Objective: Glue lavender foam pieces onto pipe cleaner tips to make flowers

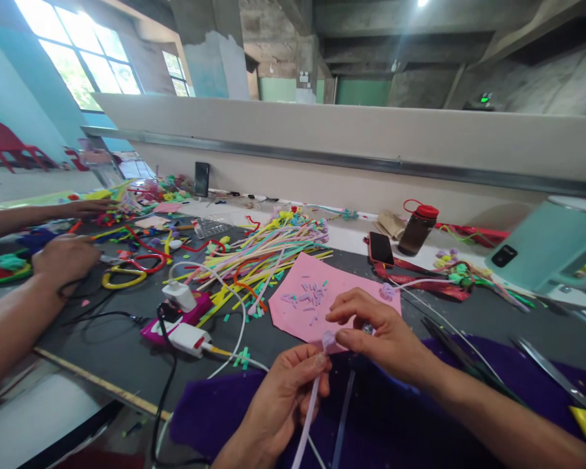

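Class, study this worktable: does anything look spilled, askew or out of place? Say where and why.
Yes, mildly. Small green clippings lie loose on the dark tabletop, right of the magenta power strip. They look strayed, because the purple bits sit gathered on the pink sheet.

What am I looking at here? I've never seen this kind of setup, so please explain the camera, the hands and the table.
There is no machine: one camera, worn on a person's head, looks forward and down at two bare hands. The left hand grips a pale purple stem below its bunched tip. The right hand, thumb and fingers parted, is beside that tip; I can't tell whether it touches.

Beyond them, a pink sheet bears small cut bits. Around it are a pile of colored stems, a power strip, a phone and a bottle. The arms at far left belong to someone else.
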Demonstrator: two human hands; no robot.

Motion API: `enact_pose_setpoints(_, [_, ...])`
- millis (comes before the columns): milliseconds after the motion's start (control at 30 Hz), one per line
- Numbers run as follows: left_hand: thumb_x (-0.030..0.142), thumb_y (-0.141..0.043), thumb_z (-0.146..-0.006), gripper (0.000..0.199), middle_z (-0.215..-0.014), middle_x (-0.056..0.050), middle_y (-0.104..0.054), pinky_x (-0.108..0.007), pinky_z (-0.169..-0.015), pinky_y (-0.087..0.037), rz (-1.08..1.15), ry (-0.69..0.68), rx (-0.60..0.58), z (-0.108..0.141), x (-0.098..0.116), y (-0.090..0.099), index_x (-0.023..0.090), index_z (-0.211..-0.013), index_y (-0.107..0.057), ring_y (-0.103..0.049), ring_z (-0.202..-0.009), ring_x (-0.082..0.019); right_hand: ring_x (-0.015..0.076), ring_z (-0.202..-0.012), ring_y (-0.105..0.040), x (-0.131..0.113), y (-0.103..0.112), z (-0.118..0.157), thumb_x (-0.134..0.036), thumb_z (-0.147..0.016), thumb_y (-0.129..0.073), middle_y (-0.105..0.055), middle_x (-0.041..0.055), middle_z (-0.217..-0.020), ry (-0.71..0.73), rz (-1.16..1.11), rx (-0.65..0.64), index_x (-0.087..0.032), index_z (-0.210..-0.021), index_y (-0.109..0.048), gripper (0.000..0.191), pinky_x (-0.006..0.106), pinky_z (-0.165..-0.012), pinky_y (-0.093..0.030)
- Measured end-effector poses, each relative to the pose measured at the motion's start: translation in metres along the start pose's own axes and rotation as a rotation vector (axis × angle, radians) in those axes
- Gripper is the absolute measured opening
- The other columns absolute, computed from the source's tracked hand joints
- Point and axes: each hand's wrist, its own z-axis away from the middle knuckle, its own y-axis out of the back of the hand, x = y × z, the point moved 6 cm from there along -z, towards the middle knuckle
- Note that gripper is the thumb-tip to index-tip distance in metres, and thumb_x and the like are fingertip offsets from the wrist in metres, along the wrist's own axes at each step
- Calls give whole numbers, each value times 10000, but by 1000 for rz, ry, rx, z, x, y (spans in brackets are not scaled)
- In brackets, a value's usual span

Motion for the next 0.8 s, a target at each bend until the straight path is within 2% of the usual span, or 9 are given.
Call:
enact_pose_setpoints(100, [223,-646,-695,125,-408,31,-565,-136,-271,-209,-6,10,-20,0,-1,-2,151,-624,-573,-342,-245,-19,147,-910,-528,-9,-8,-7,-102,-751,-611,-536,36,-970,44,-15,-50,-185,-856,-661,143,228,-672,-431])
enact_pose_setpoints(233, [232,-648,-680,119,-399,29,-557,-143,-262,-210,-1,7,-16,0,-1,-1,147,-622,-587,-337,-238,-23,129,-891,-532,-10,-14,-11,-53,-742,-604,-533,26,-945,33,22,-84,-165,-754,-662,127,218,-696,-422])
enact_pose_setpoints(600, [230,-665,-651,120,-386,23,-548,-137,-276,-179,-1,16,19,4,1,1,127,-609,-621,-324,-248,-12,140,-918,-533,-3,-16,-9,-62,-766,-590,-541,21,-956,3,38,-121,-169,-757,-657,127,267,-814,-415])
enact_pose_setpoints(800, [233,-666,-664,122,-392,23,-555,-136,-268,-212,18,4,19,4,1,3,128,-618,-625,-340,-243,-17,165,-944,-534,-1,-15,-9,-159,-805,-575,-561,33,-987,-21,-49,-114,-205,-814,-692,126,295,-805,-433])
